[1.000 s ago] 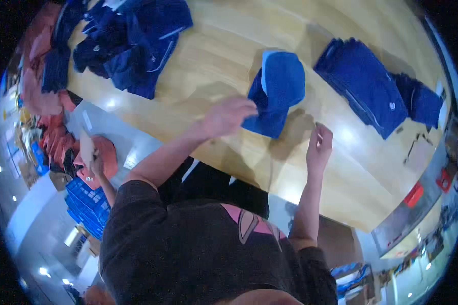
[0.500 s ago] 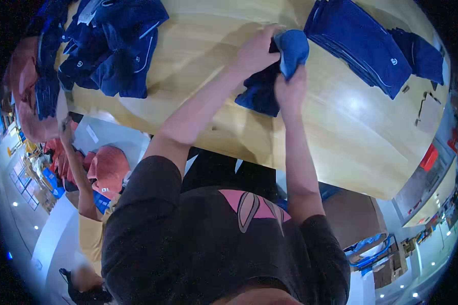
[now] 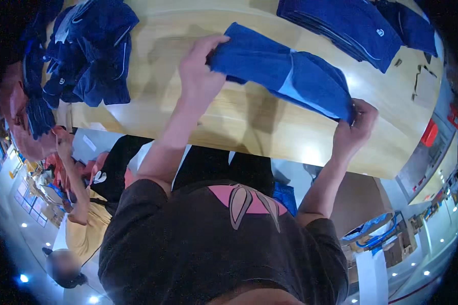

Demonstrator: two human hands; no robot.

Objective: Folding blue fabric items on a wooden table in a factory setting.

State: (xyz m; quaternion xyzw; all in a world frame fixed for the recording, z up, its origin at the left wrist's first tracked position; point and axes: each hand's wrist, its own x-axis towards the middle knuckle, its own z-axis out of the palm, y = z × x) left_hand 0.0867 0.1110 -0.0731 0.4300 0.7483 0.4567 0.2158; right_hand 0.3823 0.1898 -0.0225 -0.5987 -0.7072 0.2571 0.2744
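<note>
A blue garment (image 3: 262, 61) with a lighter blue strip across its middle is stretched lengthwise above the wooden table (image 3: 229, 122). My left hand (image 3: 203, 68) grips its left end, the thumb on the near side. At the other end, my right hand (image 3: 360, 122) has its fingers closed on the lower right corner. The cloth slants down from left to right; its exact kind does not show. Just beyond it, a stack of folded navy garments (image 3: 341, 28) with thin pale piping lies on the tabletop.
Loosely heaped navy garments (image 3: 94, 56) cover the table's far left. Another folded navy piece (image 3: 409, 28) lies right of the stack. A co-worker in a yellow shirt (image 3: 91, 229) stands at left, an arm reaching toward the table. Below the table's right edge is a brown cardboard box (image 3: 359, 201).
My hands have moved apart, the right one outward and downward, the left one leftward. The bunched garment is now spread out between them. The co-worker has shifted, and a black cloth shows beside them.
</note>
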